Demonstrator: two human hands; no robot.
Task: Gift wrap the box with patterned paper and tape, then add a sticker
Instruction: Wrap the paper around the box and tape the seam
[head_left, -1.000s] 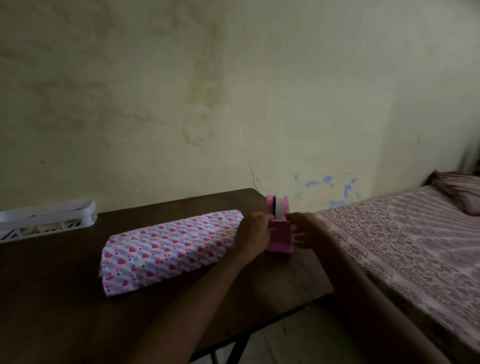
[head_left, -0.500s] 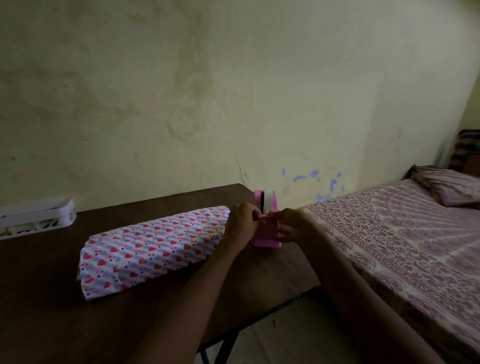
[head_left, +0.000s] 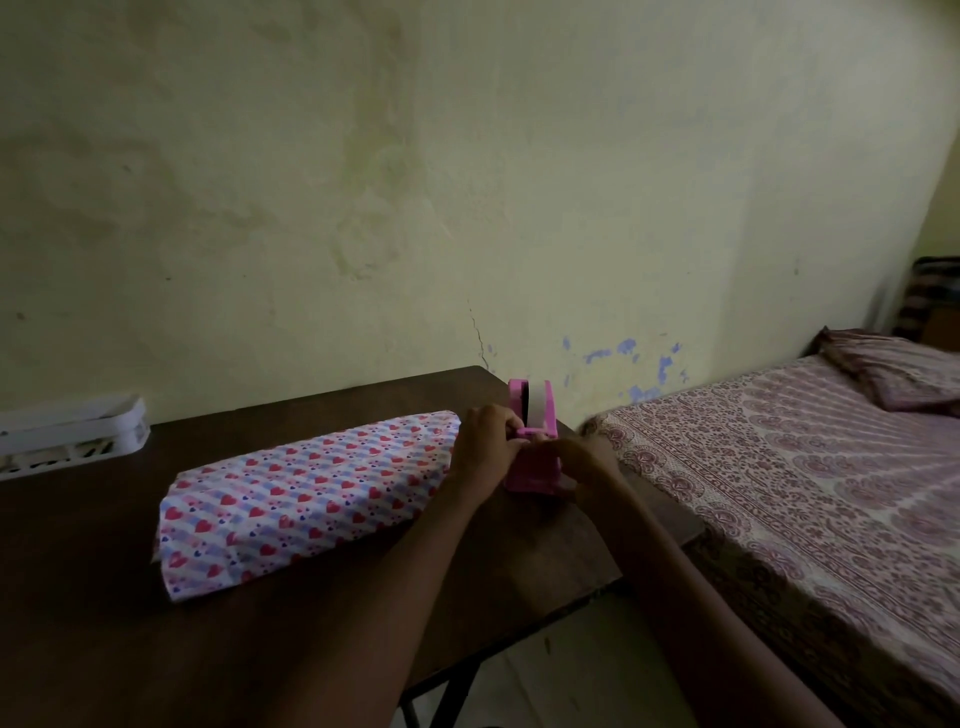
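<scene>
A: Centre-right of frame, at the right end of the table (head_left: 156, 649): left hand (head_left: 488, 447) and right hand (head_left: 584, 462) close together, fingers curled on the pink dispenser (head_left: 532, 475).

B: Tape (head_left: 536, 410) pinched yet?

A: Cannot tell. Too dim, fingertips bunched over its front. Gripping the dispenser for certain, left hand from the left side, right hand from the right and a touch lower.

B: And the box (head_left: 332, 478)?

A: Lying flat on the table, left of the hands, already covered in heart paper (head_left: 234, 535). Upper-right end just beside the left hand; touching or not, hard to say.

B: Long axis?

A: Running from lower left of frame up towards centre-right, upper end pointing at the dispenser. Lower-left end looking unfinished, paper flaring past it.

B: So a short reach leftward with any strip.

A: Likely, yes. Left hand nearer by a clear margin; right hand on the far side of the dispenser from the box. Probably a seam or an end flap next, going by the tape work. No sticker in sight.

B: Anything else around?

A: White tray (head_left: 72, 434) at the far left edge, well apart. Bed (head_left: 779, 467) filling the right of frame.
</scene>
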